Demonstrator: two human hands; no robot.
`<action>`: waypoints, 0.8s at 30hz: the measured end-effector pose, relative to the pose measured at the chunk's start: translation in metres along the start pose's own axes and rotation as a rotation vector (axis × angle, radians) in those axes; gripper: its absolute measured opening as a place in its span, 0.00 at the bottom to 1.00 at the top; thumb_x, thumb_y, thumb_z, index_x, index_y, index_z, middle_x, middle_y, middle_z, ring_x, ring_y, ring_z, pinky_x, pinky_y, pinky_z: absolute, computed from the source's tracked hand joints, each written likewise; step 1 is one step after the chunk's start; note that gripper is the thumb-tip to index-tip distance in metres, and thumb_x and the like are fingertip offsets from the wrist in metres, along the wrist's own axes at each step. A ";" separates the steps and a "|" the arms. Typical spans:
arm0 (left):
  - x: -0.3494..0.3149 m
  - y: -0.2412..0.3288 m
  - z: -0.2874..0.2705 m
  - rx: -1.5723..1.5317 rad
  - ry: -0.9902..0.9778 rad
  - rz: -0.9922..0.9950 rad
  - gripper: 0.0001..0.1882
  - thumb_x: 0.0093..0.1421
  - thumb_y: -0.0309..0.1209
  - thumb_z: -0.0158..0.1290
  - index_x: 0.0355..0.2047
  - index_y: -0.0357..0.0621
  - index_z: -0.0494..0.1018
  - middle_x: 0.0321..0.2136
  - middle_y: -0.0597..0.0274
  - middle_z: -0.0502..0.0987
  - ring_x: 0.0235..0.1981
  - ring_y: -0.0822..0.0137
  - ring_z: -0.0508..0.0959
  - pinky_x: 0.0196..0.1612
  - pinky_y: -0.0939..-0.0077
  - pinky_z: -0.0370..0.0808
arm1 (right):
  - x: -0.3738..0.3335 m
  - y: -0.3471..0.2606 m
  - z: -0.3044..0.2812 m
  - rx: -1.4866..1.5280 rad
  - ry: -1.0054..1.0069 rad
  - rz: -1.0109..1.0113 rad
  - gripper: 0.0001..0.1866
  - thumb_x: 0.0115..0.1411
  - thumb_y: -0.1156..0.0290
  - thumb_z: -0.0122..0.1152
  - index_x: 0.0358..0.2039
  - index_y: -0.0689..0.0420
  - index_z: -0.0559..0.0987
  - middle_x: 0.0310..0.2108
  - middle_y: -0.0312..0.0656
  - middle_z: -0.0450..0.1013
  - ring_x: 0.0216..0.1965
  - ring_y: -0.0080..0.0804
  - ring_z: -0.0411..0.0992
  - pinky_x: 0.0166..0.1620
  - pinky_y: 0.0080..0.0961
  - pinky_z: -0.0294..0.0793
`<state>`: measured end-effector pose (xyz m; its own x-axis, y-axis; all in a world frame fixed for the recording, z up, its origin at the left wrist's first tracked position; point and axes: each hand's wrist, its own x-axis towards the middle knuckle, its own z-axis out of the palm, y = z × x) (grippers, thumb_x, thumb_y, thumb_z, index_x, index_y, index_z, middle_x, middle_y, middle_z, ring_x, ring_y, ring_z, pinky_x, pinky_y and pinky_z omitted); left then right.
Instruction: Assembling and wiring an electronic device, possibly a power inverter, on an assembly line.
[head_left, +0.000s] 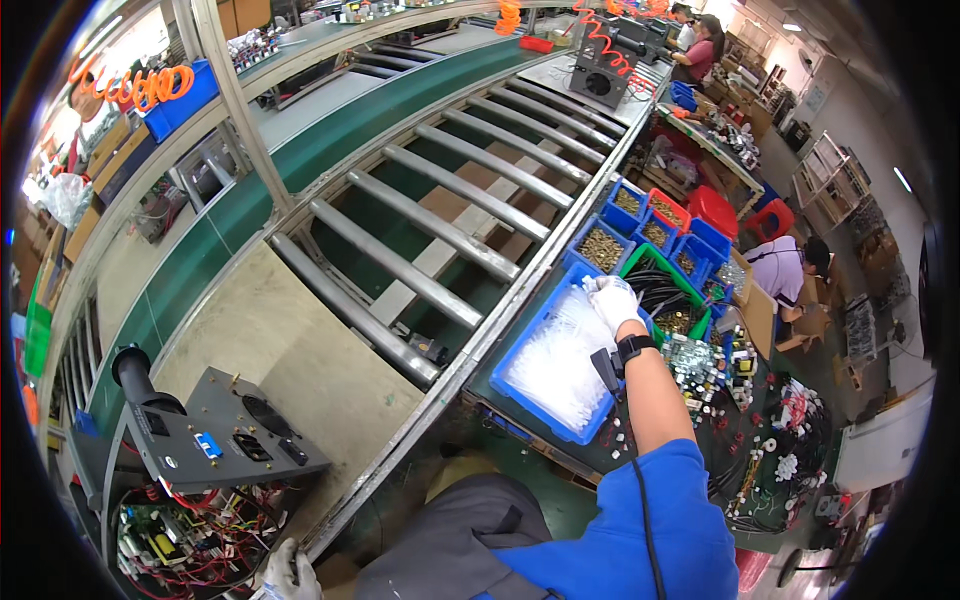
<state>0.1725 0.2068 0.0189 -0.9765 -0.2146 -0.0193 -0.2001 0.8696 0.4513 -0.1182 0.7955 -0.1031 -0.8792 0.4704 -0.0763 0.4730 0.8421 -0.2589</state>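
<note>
Your gloved right hand is at the far right part of the blue tray, over the clear-white pieces heaped inside it; its fingers are bent, but whether they pinch a piece cannot be told. Your gloved left hand is low at the picture's edge, beside the grey unit and near the rail; its grip likewise cannot be determined. The pieces appear thin, smooth plastic, too glaring to identify singly. Assessed handling: light, flexible, probably slippery under a glove and prone to clinging or dragging neighbours along; breakage risk is low. Best hold: fingertips and thumb on one free end at the top of the heap, rather than a fistful from the middle. The unit looks stiff and heavier; for it, favour the bare panel edge and avoid the exposed wires beneath.
</note>
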 end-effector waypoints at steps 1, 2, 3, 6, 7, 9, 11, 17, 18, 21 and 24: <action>0.002 -0.003 0.001 -0.008 -0.007 0.007 0.14 0.62 0.30 0.52 0.47 0.39 0.75 0.41 0.49 0.79 0.42 0.54 0.79 0.46 0.68 0.74 | -0.001 0.005 -0.004 0.068 0.055 -0.009 0.11 0.49 0.67 0.58 0.33 0.53 0.81 0.34 0.46 0.78 0.39 0.44 0.76 0.42 0.32 0.73; 0.004 -0.006 0.002 -0.049 -0.005 0.036 0.14 0.62 0.30 0.52 0.47 0.39 0.75 0.41 0.49 0.79 0.42 0.54 0.79 0.47 0.68 0.74 | -0.001 0.008 -0.006 0.219 0.110 -0.017 0.11 0.48 0.70 0.59 0.33 0.56 0.81 0.32 0.46 0.78 0.36 0.38 0.77 0.41 0.29 0.73; 0.005 -0.009 0.004 -0.090 -0.001 0.066 0.14 0.62 0.29 0.52 0.46 0.38 0.75 0.41 0.49 0.79 0.43 0.54 0.79 0.47 0.68 0.74 | -0.003 0.014 -0.010 0.186 0.169 -0.044 0.11 0.48 0.70 0.59 0.33 0.56 0.81 0.32 0.46 0.78 0.36 0.38 0.77 0.41 0.29 0.73; 0.007 -0.022 0.005 -0.096 -0.009 0.258 0.15 0.57 0.20 0.51 0.46 0.34 0.72 0.44 0.54 0.76 0.42 0.63 0.77 0.44 0.69 0.76 | -0.010 0.027 -0.023 0.267 0.023 -0.028 0.11 0.48 0.70 0.63 0.33 0.59 0.81 0.26 0.42 0.78 0.27 0.30 0.74 0.35 0.25 0.71; 0.005 -0.025 0.004 -0.104 -0.009 0.267 0.15 0.57 0.20 0.51 0.46 0.34 0.72 0.44 0.54 0.76 0.42 0.63 0.77 0.44 0.69 0.76 | -0.015 0.030 -0.030 0.278 0.016 -0.039 0.11 0.48 0.70 0.63 0.33 0.59 0.81 0.26 0.42 0.78 0.27 0.30 0.74 0.35 0.25 0.71; -0.003 -0.029 -0.001 -0.083 -0.030 0.199 0.13 0.62 0.28 0.53 0.46 0.37 0.76 0.42 0.49 0.79 0.43 0.54 0.79 0.48 0.69 0.74 | -0.029 0.029 -0.047 0.471 0.123 -0.084 0.10 0.50 0.69 0.64 0.32 0.59 0.81 0.23 0.37 0.76 0.24 0.25 0.71 0.30 0.25 0.69; -0.005 -0.030 -0.010 -0.119 -0.034 0.186 0.14 0.61 0.28 0.53 0.46 0.37 0.75 0.42 0.49 0.79 0.43 0.55 0.79 0.48 0.69 0.74 | -0.055 0.023 -0.074 0.624 0.265 -0.194 0.07 0.54 0.70 0.63 0.32 0.59 0.81 0.21 0.32 0.73 0.20 0.20 0.67 0.25 0.22 0.66; 0.024 0.019 -0.045 -0.834 -0.181 0.195 0.22 0.51 0.29 0.56 0.47 0.33 0.73 0.43 0.51 0.78 0.47 0.62 0.77 0.52 0.69 0.71 | -0.176 -0.094 -0.158 1.106 -0.112 -0.536 0.05 0.57 0.74 0.62 0.25 0.61 0.79 0.23 0.35 0.74 0.21 0.18 0.69 0.26 0.17 0.68; 0.025 0.035 -0.049 -0.971 -0.252 0.220 0.28 0.51 0.31 0.59 0.52 0.33 0.69 0.49 0.48 0.75 0.51 0.61 0.75 0.56 0.70 0.68 | -0.206 -0.127 -0.159 1.129 -0.288 -0.702 0.05 0.56 0.74 0.62 0.26 0.62 0.79 0.24 0.36 0.75 0.23 0.19 0.70 0.27 0.17 0.69; 0.048 0.069 -0.053 -0.710 -0.288 0.605 0.45 0.51 0.34 0.62 0.65 0.36 0.51 0.54 0.51 0.69 0.57 0.60 0.69 0.60 0.68 0.63 | -0.299 -0.231 -0.127 1.083 -0.689 -1.095 0.05 0.54 0.76 0.64 0.32 0.62 0.80 0.30 0.38 0.77 0.31 0.22 0.73 0.32 0.20 0.73; 0.049 0.064 -0.056 -1.337 -0.740 0.294 0.43 0.54 0.33 0.60 0.65 0.38 0.50 0.47 0.61 0.72 0.47 0.68 0.73 0.50 0.75 0.69 | -0.357 -0.293 -0.107 0.963 -0.709 -1.313 0.13 0.50 0.78 0.67 0.38 0.62 0.79 0.35 0.44 0.76 0.33 0.30 0.75 0.34 0.24 0.74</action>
<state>0.1168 0.2272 0.0964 -0.8684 0.4950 -0.0291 -0.1804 -0.2607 0.9484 0.0634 0.4085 0.1031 -0.5926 -0.7341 0.3315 -0.4635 -0.0259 -0.8857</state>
